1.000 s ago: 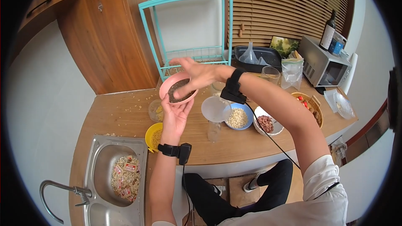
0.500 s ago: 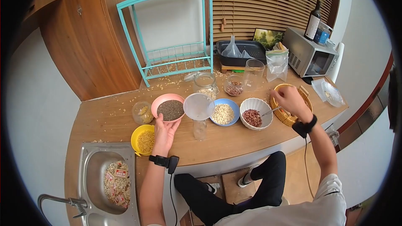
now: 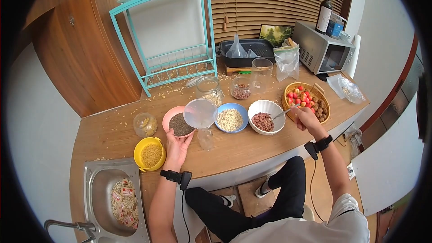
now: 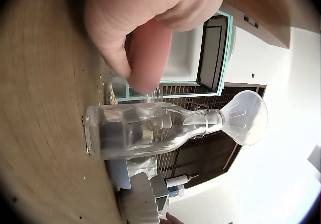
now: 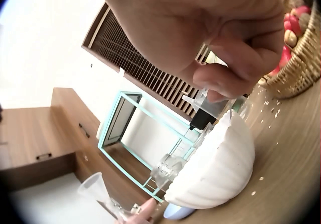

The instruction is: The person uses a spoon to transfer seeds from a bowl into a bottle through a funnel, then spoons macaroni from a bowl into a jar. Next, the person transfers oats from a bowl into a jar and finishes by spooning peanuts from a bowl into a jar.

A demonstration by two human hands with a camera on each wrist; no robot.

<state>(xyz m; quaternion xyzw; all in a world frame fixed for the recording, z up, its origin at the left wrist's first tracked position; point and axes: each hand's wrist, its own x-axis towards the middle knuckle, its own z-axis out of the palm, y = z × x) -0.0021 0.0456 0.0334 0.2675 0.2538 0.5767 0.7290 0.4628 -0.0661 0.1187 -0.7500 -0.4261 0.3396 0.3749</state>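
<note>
The right hand [image 3: 307, 118] now reaches and pinches the spoon [image 3: 282, 113]; work seems at the white bowl [image 3: 262, 107]. The left hand [image 3: 177, 149] grips the pink bowl [image 3: 169, 116].

Our right hand [image 3: 307, 119] has left the pink bowl [image 3: 168, 118] and now pinches the spoon [image 3: 281, 113] in the white bowl [image 3: 264, 106].
</note>
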